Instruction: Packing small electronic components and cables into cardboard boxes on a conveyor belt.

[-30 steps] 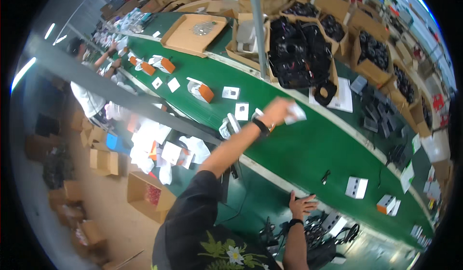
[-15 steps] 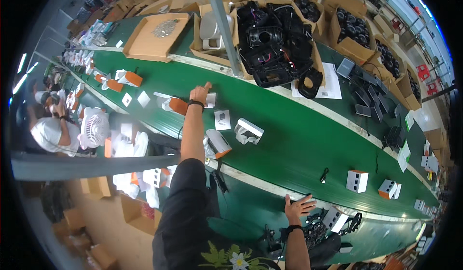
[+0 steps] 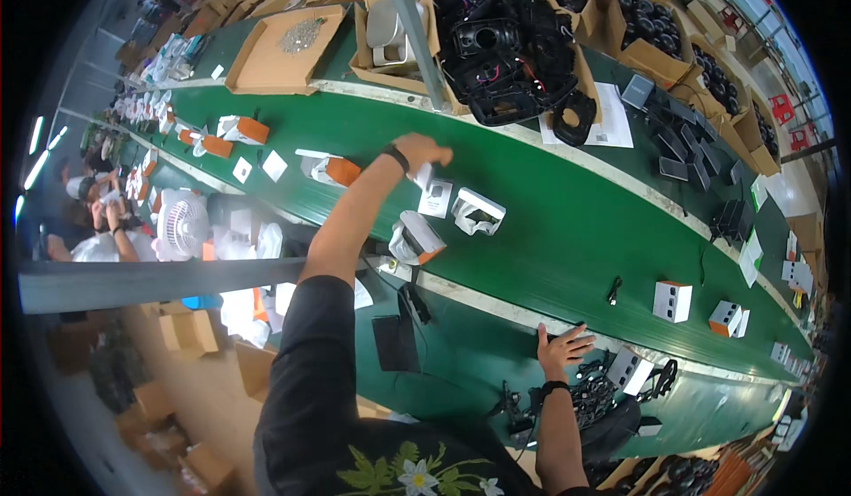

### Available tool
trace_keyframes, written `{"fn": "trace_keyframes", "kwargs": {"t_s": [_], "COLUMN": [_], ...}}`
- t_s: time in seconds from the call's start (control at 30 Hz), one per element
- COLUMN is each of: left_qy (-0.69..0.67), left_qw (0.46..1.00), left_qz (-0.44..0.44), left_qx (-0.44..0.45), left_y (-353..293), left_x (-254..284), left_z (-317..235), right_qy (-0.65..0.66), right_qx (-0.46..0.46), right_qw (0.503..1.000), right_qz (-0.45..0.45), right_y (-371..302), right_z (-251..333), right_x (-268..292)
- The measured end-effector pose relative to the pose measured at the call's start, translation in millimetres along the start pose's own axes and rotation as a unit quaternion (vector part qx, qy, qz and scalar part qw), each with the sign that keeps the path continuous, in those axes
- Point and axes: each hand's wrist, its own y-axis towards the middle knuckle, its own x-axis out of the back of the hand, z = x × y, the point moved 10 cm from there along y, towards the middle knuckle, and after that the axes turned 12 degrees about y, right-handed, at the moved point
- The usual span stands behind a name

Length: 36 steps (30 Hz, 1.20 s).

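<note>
My left hand (image 3: 424, 153) is stretched over the green belt, fingers curled down around a small white leaflet (image 3: 424, 176), whose grip is partly hidden. Just beyond the fingers, a white printed leaflet (image 3: 435, 199) lies flat. To its right sits an open white box (image 3: 479, 211), and nearer me a white-and-orange box (image 3: 416, 238) in clear wrapping. Another orange-ended box (image 3: 341, 171) lies left of my wrist. My right hand (image 3: 566, 350) has its fingers spread at the belt's near edge, holding nothing, beside a tangle of black cables (image 3: 594, 398).
The green conveyor belt (image 3: 550, 230) carries white boxes (image 3: 672, 302) and a black cable (image 3: 613, 290) on the right. Beyond it stands a carton of black housings (image 3: 514, 53). A metal post (image 3: 412, 35) rises there; a grey bar (image 3: 160, 285) and fan (image 3: 182, 226) are at left.
My left hand has moved right with the small white leaflet, which now looks tilted beneath the fingers. My right hand stays spread at the belt edge. The whole view has shifted a little.
</note>
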Motion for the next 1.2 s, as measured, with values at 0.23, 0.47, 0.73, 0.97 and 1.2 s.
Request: {"fn": "trace_keyframes", "kwargs": {"t_s": [0.23,0.47,0.73,0.97,1.2], "left_qy": [0.171,0.256,-0.187,-0.441,-0.363], "left_qw": [0.964,0.954,0.833,0.601,0.474], "left_qz": [0.146,-0.091,-0.462,-0.547,-0.521], "left_qx": [-0.139,-0.123,0.240,0.381,0.610], "left_y": [-19.4,-32.6,-198.8,-486.0,-599.3], "left_x": [-82.2,-9.7,246.6,175.9,-10.0], "left_z": [-67.5,-83.4,-137.0,-273.2,-90.4], "right_qy": [-0.005,-0.011,-0.092,-0.075,-0.090], "right_qx": [0.010,0.001,-0.023,-0.078,-0.084], "right_qw": [1.000,0.999,0.996,0.993,0.988], "right_qz": [0.025,0.047,-0.007,0.055,0.097], "right_y": [-1.1,-9.6,-0.2,-6.2,1.1], "right_z": [15.6,22.7,3.8,22.8,9.8], "right_x": [-10.7,-13.1,1.7,-5.5,19.0]}}
